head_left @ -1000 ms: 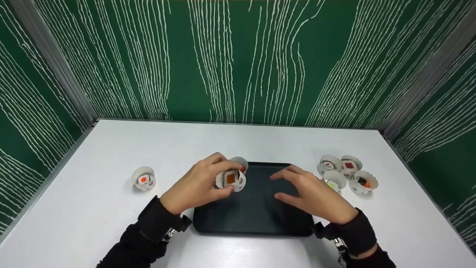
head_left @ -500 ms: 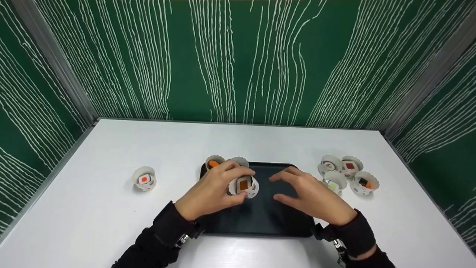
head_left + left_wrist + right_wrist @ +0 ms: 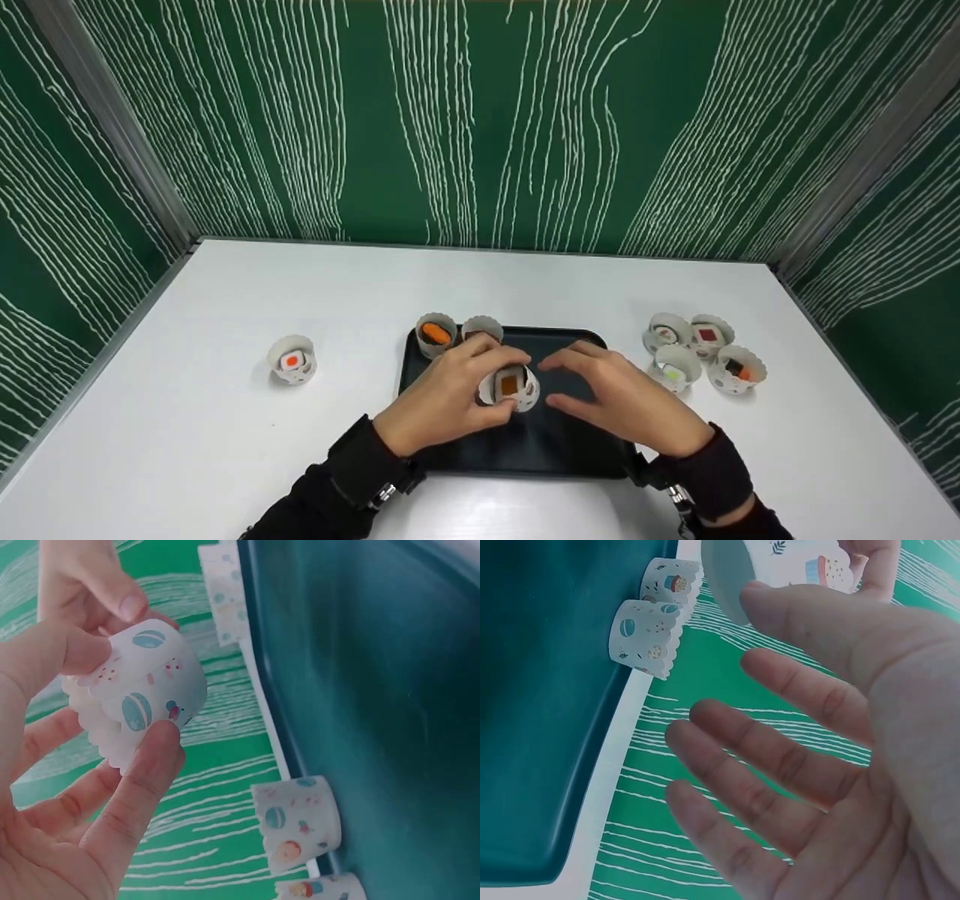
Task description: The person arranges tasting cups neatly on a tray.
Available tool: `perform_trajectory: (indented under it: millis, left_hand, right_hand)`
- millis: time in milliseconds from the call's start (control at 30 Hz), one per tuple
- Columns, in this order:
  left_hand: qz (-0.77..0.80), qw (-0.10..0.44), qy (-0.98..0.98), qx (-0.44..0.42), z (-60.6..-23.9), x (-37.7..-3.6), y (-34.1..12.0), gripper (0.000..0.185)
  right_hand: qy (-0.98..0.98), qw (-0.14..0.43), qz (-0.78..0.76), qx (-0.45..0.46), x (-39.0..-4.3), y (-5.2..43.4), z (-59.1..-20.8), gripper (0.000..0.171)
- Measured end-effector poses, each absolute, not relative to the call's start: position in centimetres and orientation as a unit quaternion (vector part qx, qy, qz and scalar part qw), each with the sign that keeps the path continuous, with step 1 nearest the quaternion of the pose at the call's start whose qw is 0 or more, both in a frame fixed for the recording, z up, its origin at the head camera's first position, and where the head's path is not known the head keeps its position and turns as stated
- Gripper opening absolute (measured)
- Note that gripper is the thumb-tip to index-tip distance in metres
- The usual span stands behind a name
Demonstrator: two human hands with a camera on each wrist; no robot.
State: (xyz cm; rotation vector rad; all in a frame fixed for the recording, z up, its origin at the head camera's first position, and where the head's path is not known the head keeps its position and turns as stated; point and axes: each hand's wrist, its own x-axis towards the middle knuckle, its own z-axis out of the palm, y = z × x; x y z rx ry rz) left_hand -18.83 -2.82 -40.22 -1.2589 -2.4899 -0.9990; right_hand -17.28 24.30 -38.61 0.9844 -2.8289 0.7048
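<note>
Above the tray's (image 3: 592,450) bare middle, left hand (image 3: 442,397) pinches a cup (image 3: 509,388) (right hand (image 3: 626,401) beside, fingers spread)

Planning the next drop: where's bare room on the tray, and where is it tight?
Free: the tray's near half below both hands, and its far right part beside the right hand. Crowded: the far left corner, where two cups stand, and the middle, where the left hand holds a cup. Off the tray, bare table lies between the lone cup and the tray; four cups cluster right.

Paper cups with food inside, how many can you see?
8: one in the left hand over the tray, two at the tray's far left corner, one alone far left, four clustered right. None looks hidden.
</note>
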Motion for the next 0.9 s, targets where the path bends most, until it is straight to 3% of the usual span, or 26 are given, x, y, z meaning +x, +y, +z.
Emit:
perform_trajectory:
  millis: [400,900]
  left_hand:
    - [-0.352,0.085,-0.830,-0.424,-40.87,-18.69,-2.16,0.055]
    - [-0.384,0.078,-0.819,-0.419,-41.21,-18.77,-2.18,0.051]
  right_hand:
    - [-0.907,0.037,0.240,0.344,-17.15,23.97,-38.62,0.028]
    - [-0.888,0.043,0.278,0.363,-17.32,23.75,-38.63,0.029]
